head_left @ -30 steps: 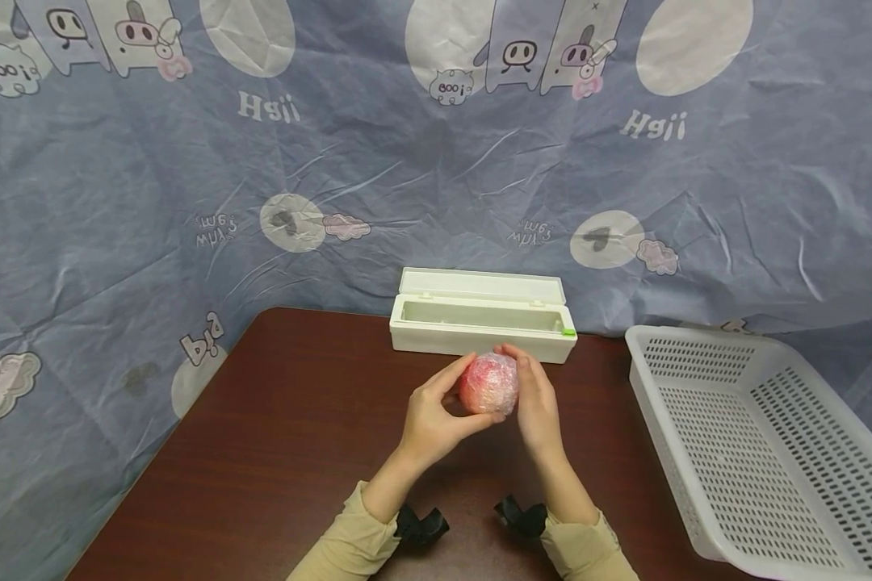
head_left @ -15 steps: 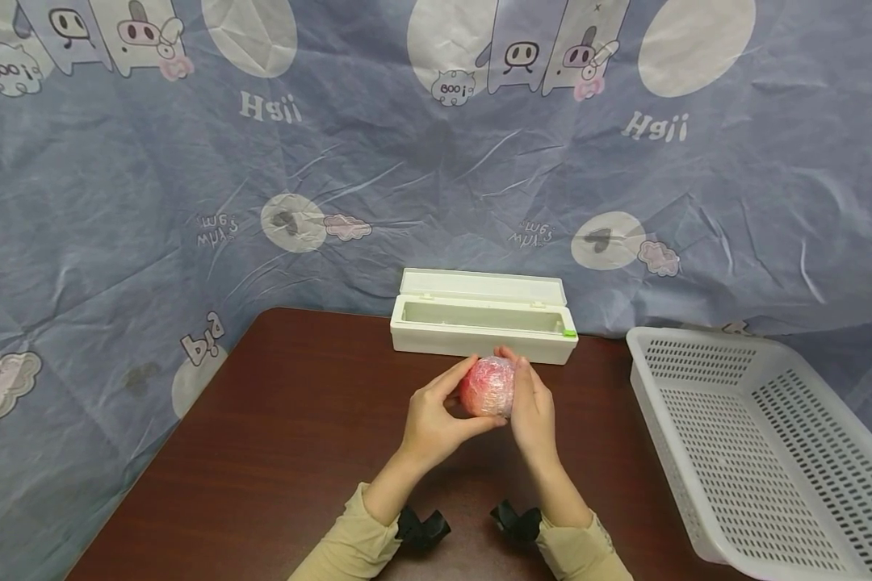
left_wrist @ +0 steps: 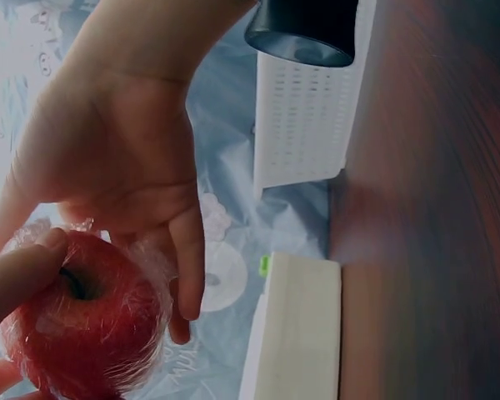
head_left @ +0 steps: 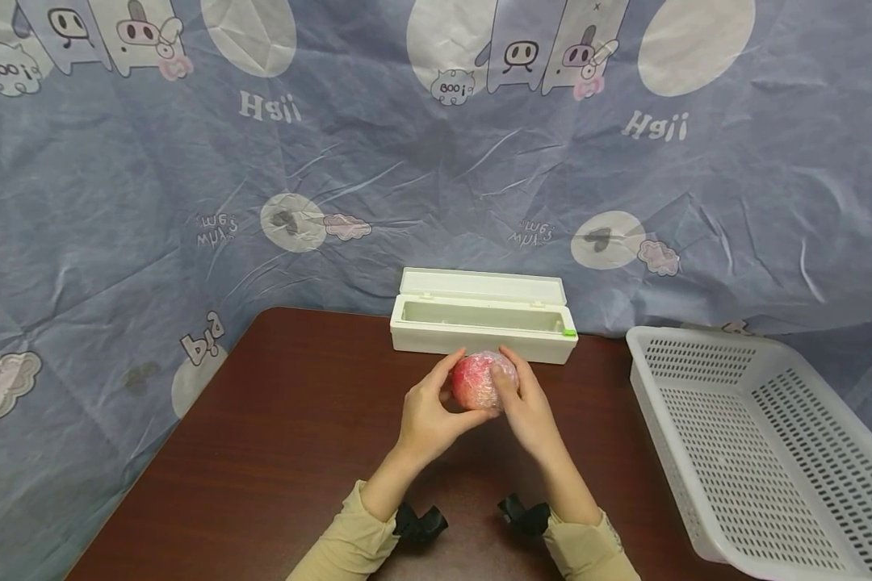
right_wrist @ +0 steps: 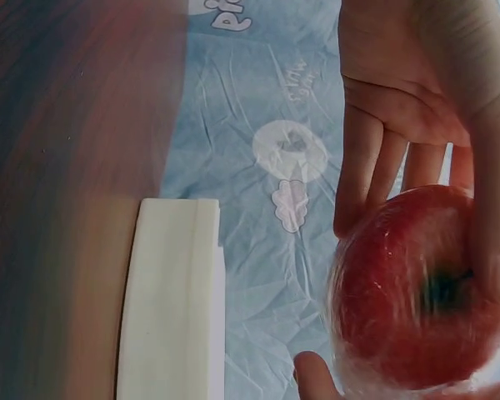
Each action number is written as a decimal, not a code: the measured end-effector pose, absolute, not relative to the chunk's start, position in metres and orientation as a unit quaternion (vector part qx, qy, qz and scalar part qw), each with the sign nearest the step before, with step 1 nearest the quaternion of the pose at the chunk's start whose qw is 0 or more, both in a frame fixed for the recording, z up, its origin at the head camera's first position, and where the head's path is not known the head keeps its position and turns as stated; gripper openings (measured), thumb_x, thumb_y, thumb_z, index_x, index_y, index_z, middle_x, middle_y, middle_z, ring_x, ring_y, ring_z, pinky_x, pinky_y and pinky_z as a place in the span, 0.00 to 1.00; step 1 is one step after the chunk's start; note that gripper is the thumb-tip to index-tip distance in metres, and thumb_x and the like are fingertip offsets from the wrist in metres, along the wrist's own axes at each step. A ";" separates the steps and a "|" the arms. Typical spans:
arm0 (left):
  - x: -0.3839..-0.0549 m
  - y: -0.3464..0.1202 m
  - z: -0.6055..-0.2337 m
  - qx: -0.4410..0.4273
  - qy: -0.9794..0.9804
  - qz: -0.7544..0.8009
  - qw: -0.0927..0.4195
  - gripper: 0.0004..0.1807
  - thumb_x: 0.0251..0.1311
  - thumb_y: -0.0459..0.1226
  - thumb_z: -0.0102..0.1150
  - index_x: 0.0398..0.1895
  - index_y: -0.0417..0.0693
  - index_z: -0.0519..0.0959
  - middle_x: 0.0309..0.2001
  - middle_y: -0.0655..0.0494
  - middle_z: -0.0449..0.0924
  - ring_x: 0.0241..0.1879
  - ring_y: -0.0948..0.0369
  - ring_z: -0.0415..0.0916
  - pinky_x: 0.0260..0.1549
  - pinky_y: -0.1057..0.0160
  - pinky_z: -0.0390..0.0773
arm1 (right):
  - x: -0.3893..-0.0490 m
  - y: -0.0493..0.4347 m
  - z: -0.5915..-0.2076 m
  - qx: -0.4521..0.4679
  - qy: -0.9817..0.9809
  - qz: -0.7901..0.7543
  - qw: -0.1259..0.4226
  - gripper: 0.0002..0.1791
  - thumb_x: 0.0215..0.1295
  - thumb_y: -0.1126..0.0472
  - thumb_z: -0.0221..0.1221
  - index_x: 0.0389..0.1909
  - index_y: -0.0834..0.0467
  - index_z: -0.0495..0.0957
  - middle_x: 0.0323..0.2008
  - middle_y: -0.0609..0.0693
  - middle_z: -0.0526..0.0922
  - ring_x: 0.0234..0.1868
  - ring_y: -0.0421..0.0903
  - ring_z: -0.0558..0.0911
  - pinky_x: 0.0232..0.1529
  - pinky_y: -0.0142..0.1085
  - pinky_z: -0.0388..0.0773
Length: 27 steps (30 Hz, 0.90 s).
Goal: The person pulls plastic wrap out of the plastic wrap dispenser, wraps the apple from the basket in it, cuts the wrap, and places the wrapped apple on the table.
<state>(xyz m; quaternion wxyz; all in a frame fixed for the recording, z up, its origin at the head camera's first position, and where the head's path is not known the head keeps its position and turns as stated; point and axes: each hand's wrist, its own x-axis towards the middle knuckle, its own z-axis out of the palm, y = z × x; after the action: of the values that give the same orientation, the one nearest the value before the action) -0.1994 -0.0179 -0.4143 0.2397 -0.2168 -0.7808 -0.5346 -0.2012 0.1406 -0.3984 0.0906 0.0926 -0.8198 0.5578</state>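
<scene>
A red apple (head_left: 474, 382) wrapped in clear cling film is held up above the table between both hands. My left hand (head_left: 425, 420) grips it from the left, thumb at the near side and fingers at the far side. On the other side my right hand (head_left: 532, 415) holds it, the thumb lying across the film. In the left wrist view the apple (left_wrist: 87, 321) shows its stem hollow through wrinkled film. The right wrist view shows the apple (right_wrist: 408, 292) close up, with a thumb near the stem. Behind the hands stands a long white box (head_left: 480, 343) with its lid raised.
A white perforated plastic basket (head_left: 661, 440) stands at the right of the dark brown table (head_left: 283, 452). The box has a small green piece (head_left: 570, 332) at its right end. A blue-grey printed cloth (head_left: 378, 161) hangs behind the table.
The right thumb has moved left across the front of the apple, and the right hand tilts more to the left. The apple has shifted slightly left. Box and basket stay put.
</scene>
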 end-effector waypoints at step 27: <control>-0.210 -0.037 -0.404 -0.203 -0.658 -0.724 0.042 0.31 0.57 0.29 0.61 0.64 0.31 0.63 0.60 0.34 0.67 0.58 0.43 0.68 0.54 0.49 0.70 | -0.204 0.147 -0.397 0.151 -0.675 0.719 0.058 0.34 0.60 0.73 0.56 0.67 0.65 0.56 0.58 0.62 0.68 0.47 0.44 0.77 0.39 0.35 0.79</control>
<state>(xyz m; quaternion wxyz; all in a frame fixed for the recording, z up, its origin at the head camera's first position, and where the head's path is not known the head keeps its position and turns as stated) -0.2101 -0.0370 -0.4041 0.0421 -0.2029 -0.6578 -0.7241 -0.2036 0.1469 -0.3975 0.0584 0.1505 -0.6755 0.7195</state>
